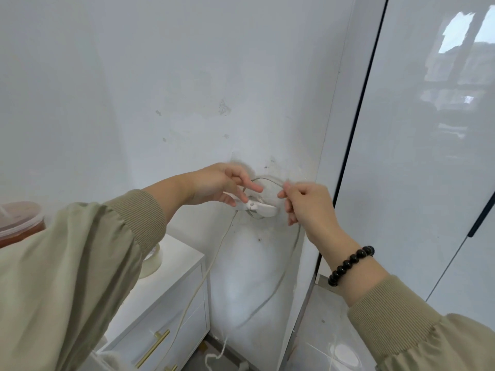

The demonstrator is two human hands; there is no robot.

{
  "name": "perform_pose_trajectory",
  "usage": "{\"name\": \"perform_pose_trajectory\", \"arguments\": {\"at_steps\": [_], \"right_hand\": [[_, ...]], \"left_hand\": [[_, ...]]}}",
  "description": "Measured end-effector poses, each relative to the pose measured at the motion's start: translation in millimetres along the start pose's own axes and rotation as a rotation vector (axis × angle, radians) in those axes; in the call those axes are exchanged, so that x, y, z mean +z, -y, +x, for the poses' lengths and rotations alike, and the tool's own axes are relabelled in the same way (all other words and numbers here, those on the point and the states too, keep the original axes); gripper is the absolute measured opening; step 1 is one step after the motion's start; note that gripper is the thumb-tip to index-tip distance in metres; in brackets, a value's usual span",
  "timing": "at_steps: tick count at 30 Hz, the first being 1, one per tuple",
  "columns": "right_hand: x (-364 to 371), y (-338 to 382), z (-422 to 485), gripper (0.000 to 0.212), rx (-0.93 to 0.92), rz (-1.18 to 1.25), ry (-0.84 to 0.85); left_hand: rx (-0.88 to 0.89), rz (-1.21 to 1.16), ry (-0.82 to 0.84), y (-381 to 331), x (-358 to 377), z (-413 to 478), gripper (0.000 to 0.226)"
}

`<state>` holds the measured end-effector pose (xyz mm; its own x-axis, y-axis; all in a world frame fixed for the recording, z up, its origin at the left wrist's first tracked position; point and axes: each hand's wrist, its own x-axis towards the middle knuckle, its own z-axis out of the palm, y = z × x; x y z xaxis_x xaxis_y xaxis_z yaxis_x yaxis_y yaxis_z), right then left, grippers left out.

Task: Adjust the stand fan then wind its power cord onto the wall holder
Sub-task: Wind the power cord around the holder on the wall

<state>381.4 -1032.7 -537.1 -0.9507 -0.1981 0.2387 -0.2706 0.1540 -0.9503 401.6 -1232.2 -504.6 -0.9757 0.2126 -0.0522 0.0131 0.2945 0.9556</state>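
Winding step in hand; the fan is out of view. The white plastic wall holder (263,208) sits at 6 o'clock from centre. The right hand (308,207), at its 3 o'clock, pinches the thin off-white power cord (267,179), which arcs over the holder. The left hand (214,183), at 9 o'clock, touches the holder; whether it grips the cord cannot be told. Slack hangs toward 5 and 7 o'clock. Next move, as judged: draw the arc down behind the holder's arm under tension.
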Motion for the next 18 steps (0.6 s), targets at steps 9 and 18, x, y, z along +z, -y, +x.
{"name": "perform_pose_trajectory", "arguments": {"at_steps": [9,18], "right_hand": [[2.7,-21.5,2.9,0.03,-0.491,-0.858,-0.223],[14.1,-73.0,-15.7,0.018,-0.327,-1.109,-0.075]], "left_hand": [[-0.107,0.273,0.222,1.3,17.7,5.5,0.057],[-0.112,0.113,0.26,4.3,0.0,2.4,0.041]]}}
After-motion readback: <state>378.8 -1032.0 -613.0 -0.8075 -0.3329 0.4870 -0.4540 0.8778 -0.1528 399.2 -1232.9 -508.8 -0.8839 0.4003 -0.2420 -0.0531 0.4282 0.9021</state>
